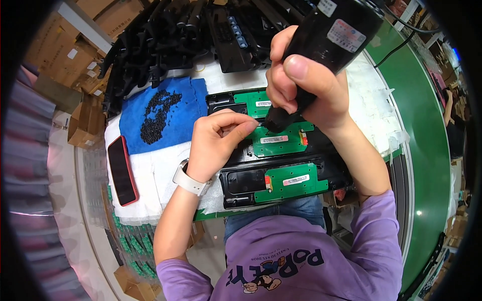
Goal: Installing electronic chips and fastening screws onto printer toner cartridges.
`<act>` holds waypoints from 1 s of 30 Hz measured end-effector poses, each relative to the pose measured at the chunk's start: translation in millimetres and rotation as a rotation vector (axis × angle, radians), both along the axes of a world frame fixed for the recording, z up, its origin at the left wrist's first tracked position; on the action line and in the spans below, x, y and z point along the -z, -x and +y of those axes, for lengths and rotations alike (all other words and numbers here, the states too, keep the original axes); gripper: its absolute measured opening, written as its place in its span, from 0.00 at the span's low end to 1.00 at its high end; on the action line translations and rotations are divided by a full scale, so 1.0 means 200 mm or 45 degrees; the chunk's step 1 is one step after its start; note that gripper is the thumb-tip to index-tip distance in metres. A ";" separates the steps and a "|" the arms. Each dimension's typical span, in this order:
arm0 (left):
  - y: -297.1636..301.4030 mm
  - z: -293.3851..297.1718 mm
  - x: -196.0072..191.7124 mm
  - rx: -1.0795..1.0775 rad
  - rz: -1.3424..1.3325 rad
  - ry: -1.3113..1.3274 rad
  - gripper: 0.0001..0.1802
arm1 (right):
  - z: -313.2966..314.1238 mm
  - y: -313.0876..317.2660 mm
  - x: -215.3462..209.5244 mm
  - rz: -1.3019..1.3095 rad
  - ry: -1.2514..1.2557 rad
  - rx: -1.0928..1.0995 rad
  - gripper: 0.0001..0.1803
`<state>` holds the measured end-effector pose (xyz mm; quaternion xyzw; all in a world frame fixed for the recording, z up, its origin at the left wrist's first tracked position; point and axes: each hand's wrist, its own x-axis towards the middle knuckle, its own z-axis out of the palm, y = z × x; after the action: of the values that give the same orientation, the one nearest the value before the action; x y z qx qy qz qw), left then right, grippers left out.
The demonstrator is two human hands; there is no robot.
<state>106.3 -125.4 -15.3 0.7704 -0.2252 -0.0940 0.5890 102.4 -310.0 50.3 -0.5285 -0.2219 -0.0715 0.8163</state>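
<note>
My right hand (314, 85) is wrapped round a black electric screwdriver (321, 47), its nose pointing down at a green circuit board (276, 143) in the middle black plastic housing. Beside that nose, my left hand (221, 138) pinches thumb and forefinger together over the board's upper left edge; whatever is between the fingertips is too small to make out. Nearest me lies another black housing (241, 181) with a green circuit board (296, 181) in it. A third green board (246, 97) shows behind, partly covered by my hands.
Small black screws (159, 118) lie heaped on a blue cloth (133, 128) to the left. A phone in a red case (123, 170) rests at the table's left edge. Black plastic housings (150, 45) are piled at the back. Cardboard boxes (85, 120) stand beyond the left side.
</note>
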 end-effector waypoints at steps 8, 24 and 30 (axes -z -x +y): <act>0.01 -0.02 0.03 0.026 0.160 0.093 0.07 | 0.04 -0.01 0.00 0.052 0.138 -0.107 0.10; 0.01 0.00 -0.01 0.002 0.285 0.229 0.07 | -0.06 -0.01 0.00 -0.112 0.044 -0.111 0.20; 0.03 0.02 -0.06 0.090 0.335 0.242 0.08 | -0.18 -0.05 -0.02 -0.297 -0.429 -0.360 0.21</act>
<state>101.0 -122.1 -2.4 0.6839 -0.1808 -0.1929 0.6800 113.3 -345.4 54.3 -0.3366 -0.3711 -0.0531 0.8638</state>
